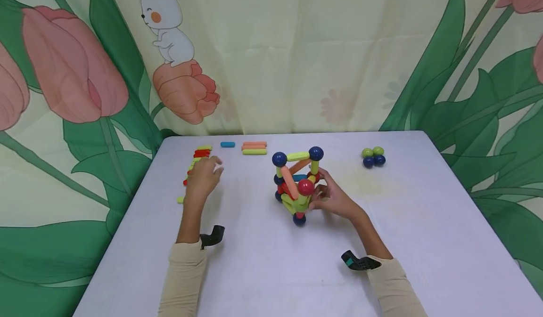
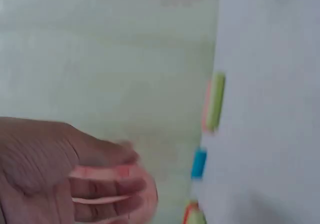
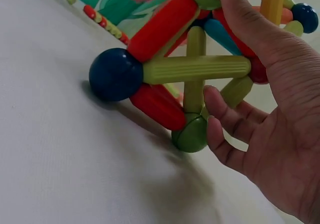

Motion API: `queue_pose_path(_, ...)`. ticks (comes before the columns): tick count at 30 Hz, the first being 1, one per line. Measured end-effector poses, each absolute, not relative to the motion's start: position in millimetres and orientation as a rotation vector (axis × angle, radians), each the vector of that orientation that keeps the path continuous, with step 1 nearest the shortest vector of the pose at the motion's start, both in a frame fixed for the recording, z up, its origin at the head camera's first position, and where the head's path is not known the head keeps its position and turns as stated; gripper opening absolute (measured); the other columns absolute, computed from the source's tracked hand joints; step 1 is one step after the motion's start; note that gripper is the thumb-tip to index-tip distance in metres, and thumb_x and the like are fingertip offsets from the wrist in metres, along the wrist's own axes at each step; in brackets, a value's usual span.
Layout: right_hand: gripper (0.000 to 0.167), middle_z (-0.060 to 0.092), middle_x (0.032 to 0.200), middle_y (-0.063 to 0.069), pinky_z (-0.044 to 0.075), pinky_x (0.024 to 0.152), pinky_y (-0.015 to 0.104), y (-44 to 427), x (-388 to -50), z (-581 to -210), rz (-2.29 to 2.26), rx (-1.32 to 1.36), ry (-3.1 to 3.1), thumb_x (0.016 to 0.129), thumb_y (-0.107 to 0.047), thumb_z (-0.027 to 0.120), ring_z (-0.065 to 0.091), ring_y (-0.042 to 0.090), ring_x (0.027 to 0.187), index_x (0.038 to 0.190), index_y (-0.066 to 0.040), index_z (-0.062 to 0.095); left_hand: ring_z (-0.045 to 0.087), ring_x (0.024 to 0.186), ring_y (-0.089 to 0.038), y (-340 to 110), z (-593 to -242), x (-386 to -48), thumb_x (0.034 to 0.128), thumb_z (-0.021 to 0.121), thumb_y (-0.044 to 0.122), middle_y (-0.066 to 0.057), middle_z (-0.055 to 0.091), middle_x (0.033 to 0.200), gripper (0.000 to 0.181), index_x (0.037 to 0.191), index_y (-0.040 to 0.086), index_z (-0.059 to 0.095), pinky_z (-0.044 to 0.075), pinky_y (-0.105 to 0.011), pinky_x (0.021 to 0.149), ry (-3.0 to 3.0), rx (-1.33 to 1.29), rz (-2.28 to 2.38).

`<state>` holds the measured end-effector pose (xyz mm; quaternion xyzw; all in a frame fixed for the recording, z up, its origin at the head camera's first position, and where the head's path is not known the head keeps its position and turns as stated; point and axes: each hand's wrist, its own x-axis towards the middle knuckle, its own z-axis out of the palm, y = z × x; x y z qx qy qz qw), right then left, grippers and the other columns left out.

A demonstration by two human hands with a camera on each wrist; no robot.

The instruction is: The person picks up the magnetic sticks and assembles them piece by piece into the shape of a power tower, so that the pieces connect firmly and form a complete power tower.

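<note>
A structure of rods and balls (image 1: 306, 187), in navy, green, red, orange and blue, stands mid-table. The right hand (image 1: 337, 199) holds its right side. In the right wrist view, the right hand (image 3: 285, 114) has its thumb at the upper part of the structure (image 3: 195, 69) and its other fingers curled beside the lower rods. The left hand (image 1: 204, 178) hovers over a line of green and red rods (image 1: 201, 153), partly covering it. In the left wrist view, the left hand (image 2: 65, 169) has loosely bent fingers with nothing visible between them.
Behind, a blue rod (image 1: 227, 144) lies beside orange rods and a green rod (image 1: 254, 151). Green balls and navy balls (image 1: 369, 162) sit grouped at the back right of the white table (image 1: 271, 270). A printed curtain (image 1: 271, 72) hangs along the table's back edge.
</note>
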<state>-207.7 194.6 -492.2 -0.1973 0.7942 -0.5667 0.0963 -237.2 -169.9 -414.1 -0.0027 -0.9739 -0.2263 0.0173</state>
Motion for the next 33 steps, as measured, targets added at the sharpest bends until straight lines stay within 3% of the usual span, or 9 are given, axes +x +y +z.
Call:
queue_pose_path(3, 0.081, 0.042, 0.126, 0.013, 0.052, 0.081, 0.032, 198.7, -209.1, -491.8, -1.68, -0.582, 2.377, 0.081, -0.013, 0.08, 0.057, 0.028, 0.088, 0.146, -0.018, 0.032, 0.056, 0.109, -0.043, -205.2, -428.4, -220.5, 0.0927, 0.065, 0.013, -0.026, 0.058, 0.117, 0.029, 0.12, 0.002, 0.063, 0.051, -0.054, 0.083, -3.159, 0.082, -0.518)
queue_pose_path(7, 0.068, 0.048, 0.124, 0.014, 0.052, 0.077, 0.026, 200.0, -210.8, -495.1, -1.683, -0.576, 2.415, 0.082, -0.012, 0.078, 0.057, 0.028, 0.087, 0.138, -0.013, 0.04, 0.054, 0.102, -0.044, -233.0, -444.3, -201.1, 0.0859, 0.068, 0.005, -0.028, 0.055, 0.108, 0.03, 0.115, 0.0, 0.064, 0.05, -0.056, 0.078, -3.247, 0.132, -0.429)
queue_pose_path(12, 0.059, 0.055, 0.114, 0.015, 0.051, 0.075, 0.025, 196.6, -210.3, -495.5, -1.617, -0.528, 2.506, 0.084, -0.014, 0.077, 0.056, 0.026, 0.084, 0.133, -0.008, 0.045, 0.054, 0.089, -0.036, -248.0, -456.0, -194.3, 0.0836, 0.066, -0.001, -0.023, 0.057, 0.096, 0.027, 0.111, -0.004, 0.062, 0.053, -0.049, 0.074, -3.31, 0.164, -0.427)
queue_pose_path(18, 0.056, 0.06, 0.108, 0.015, 0.052, 0.076, 0.03, 192.7, -207.7, -495.4, -1.525, -0.47, 2.592, 0.084, -0.017, 0.077, 0.057, 0.024, 0.083, 0.131, -0.005, 0.05, 0.058, 0.085, -0.028, -249.1, -461.9, -194.0, 0.0854, 0.071, 0.006, -0.019, 0.064, 0.095, 0.029, 0.11, -0.005, 0.061, 0.055, -0.039, 0.071, -3.301, 0.138, -0.609)
queue_pose_path(22, 0.053, 0.061, 0.108, 0.015, 0.054, 0.075, 0.029, 191.4, -207.4, -499.9, -1.532, -0.468, 2.619, 0.083, -0.017, 0.078, 0.059, 0.023, 0.082, 0.128, -0.008, 0.051, 0.06, 0.094, -0.027, -227.9, -456.2, -194.3, 0.0912, 0.068, 0.015, -0.015, 0.064, 0.102, 0.033, 0.119, -0.001, 0.06, 0.056, -0.033, 0.074, -3.147, 0.034, -0.969)
queue_pose_path(27, 0.055, 0.059, 0.114, 0.016, 0.056, 0.067, 0.028, 188.8, -207.6, -504.3, -1.58, -0.437, 2.597, 0.083, -0.016, 0.078, 0.06, 0.025, 0.082, 0.129, -0.01, 0.049, 0.065, 0.1, -0.022, -172.2, -438.1, -186.7, 0.095, 0.065, 0.022, -0.013, 0.059, 0.114, 0.042, 0.13, 0.001, 0.055, 0.058, -0.029, 0.083, -2.705, -0.041, -1.941)
queue_pose_path(33, 0.058, 0.059, 0.113, 0.016, 0.055, 0.064, 0.027, 188.7, -209.6, -505.6, -1.606, -0.445, 2.616, 0.083, -0.019, 0.078, 0.059, 0.023, 0.081, 0.131, -0.008, 0.047, 0.068, 0.093, -0.016, -101.4, -416.0, -176.9, 0.0963, 0.062, 0.018, -0.006, 0.062, 0.107, 0.039, 0.129, 0.0, 0.052, 0.057, -0.03, 0.087, -2.136, -0.048, -2.71)
